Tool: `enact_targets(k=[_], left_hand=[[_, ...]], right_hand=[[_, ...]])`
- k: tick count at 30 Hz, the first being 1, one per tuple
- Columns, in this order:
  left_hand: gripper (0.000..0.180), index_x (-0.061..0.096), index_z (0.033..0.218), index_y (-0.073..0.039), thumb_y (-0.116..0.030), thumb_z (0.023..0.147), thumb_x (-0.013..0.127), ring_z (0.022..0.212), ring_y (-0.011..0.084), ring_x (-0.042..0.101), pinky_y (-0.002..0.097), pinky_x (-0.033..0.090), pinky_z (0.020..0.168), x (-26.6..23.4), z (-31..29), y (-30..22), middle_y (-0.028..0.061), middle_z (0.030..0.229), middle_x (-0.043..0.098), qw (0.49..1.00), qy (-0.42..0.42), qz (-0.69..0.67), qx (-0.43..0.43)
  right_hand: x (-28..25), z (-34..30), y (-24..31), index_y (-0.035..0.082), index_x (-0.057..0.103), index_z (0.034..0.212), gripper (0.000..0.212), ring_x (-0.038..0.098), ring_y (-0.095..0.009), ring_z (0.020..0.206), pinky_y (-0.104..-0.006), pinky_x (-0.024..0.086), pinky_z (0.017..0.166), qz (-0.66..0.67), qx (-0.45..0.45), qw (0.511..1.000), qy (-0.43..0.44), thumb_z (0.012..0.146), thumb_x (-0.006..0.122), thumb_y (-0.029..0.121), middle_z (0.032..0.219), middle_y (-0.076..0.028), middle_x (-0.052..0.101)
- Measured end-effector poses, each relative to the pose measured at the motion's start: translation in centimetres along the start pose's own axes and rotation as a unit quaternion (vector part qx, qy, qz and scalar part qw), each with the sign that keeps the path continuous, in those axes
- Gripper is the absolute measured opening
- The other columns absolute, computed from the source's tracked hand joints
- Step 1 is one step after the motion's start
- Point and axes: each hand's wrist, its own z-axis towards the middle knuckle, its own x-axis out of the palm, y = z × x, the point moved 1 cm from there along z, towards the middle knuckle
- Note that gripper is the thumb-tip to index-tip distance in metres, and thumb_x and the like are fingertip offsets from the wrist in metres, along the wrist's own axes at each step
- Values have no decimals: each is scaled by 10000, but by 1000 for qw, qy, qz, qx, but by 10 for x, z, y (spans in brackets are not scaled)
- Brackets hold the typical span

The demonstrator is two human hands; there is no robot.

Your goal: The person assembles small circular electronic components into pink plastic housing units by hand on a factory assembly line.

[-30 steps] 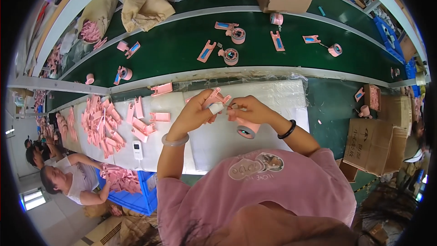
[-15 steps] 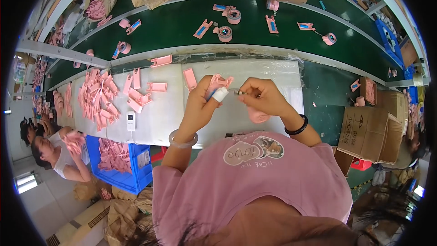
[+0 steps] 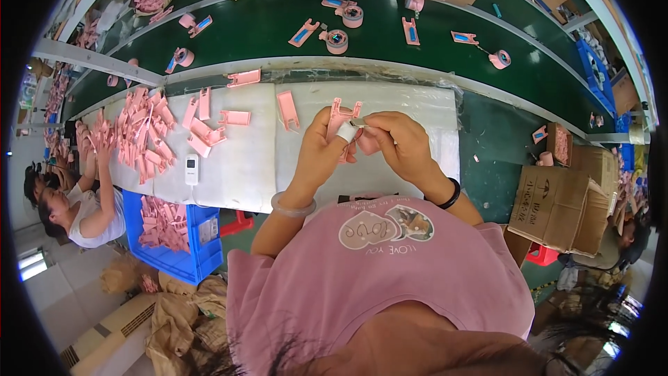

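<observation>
Over the white-covered worktop my left hand (image 3: 319, 150) is closed round a pink plastic shell (image 3: 337, 113), its two-pronged end pointing away from me. A white wrap (image 3: 346, 131) covers the left thumb. Against the shell, my right hand (image 3: 407, 143) pinches a small metallic connector (image 3: 358, 124) between thumb and fingers. A round pink part (image 3: 368, 143) hangs under the right fingers, partly hidden by them. Another pink shell (image 3: 287, 111) lies on the worktop just left of my hands.
Left on the worktop are a heap of pink shells (image 3: 145, 132) and a small white device (image 3: 191, 169). Beyond runs a green belt (image 3: 257, 42) with several pink assemblies. A blue crate (image 3: 177, 261) stands lower left, near a co-worker (image 3: 87, 216); cardboard boxes (image 3: 557, 205) stand right.
My hands have come together, bringing the connector up against the shell. The left hand has turned the shell more upright. At the left, the co-worker's arms have reached out to the pink pieces.
</observation>
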Motion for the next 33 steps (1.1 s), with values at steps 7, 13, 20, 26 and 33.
enact_targets(k=[7,13,20,26,33], left_hand=[[437,460,1178,-10,82,762,360,691,120,559,265,524,583,8,-7,-2,76,885,566,998,35,35,38],[488,447,1190,-10,90,726,334,705,116,553,237,485,597,12,-9,-7,84,920,562,995,44,58,68],[423,450,1195,-15,69,786,381,742,87,545,210,466,610,9,-10,-4,62,971,555,992,63,93,62],[388,451,1201,-19,58,823,404,762,77,524,208,468,627,8,-10,-1,52,1006,541,992,69,94,46],[372,455,1194,-13,54,831,418,756,76,519,211,468,625,9,-9,-1,50,1003,536,989,76,100,82]], right_hand=[[-2,1,-2,35,640,910,184,599,-229,729,-309,485,617,-3,-28,999,19,740,664,-32,868,-87,616],[1,-2,-6,77,649,898,242,576,-211,714,-309,445,627,0,-39,999,-2,672,677,-3,864,-49,624],[1,-3,-8,87,653,891,254,574,-199,712,-304,440,612,-11,-65,998,-18,658,684,-10,860,-42,622],[1,-4,-10,88,653,890,263,570,-195,708,-302,437,606,-3,-61,998,-14,651,683,-18,850,-37,616],[1,-5,-13,90,658,895,280,567,-194,706,-300,437,606,-1,-67,998,-8,641,683,-25,847,-35,615]])
